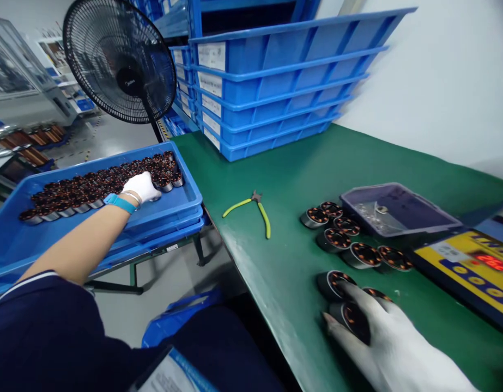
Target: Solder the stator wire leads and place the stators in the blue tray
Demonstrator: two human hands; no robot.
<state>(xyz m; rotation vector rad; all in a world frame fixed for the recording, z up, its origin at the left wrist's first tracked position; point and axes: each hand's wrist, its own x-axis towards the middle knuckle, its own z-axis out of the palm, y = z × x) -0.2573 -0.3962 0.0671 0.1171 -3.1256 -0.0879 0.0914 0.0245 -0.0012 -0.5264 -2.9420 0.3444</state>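
Observation:
At the left, my left hand (142,187), in a white glove, reaches into a blue tray (169,209) at the edge of packed motor stators (91,188) with copper windings. Its fingers are curled and closed; what lies under them is mostly hidden. At the lower right, my right hand (402,343), also gloved with bare fingertips, has thumb and fingers around a motor stator (349,320) on the green table. Two more stators touch or nearly touch it, partly covered by the hand. Just beyond stands a group of several stators (361,255).
Yellow-handled cutting pliers (257,204) lie spread on the green table (243,250). A grey bin (402,209) with small clear bits and a yellow meter (472,267) with red digits stand right. Stacked blue crates (284,87) rise behind; a black fan (120,65) is back left.

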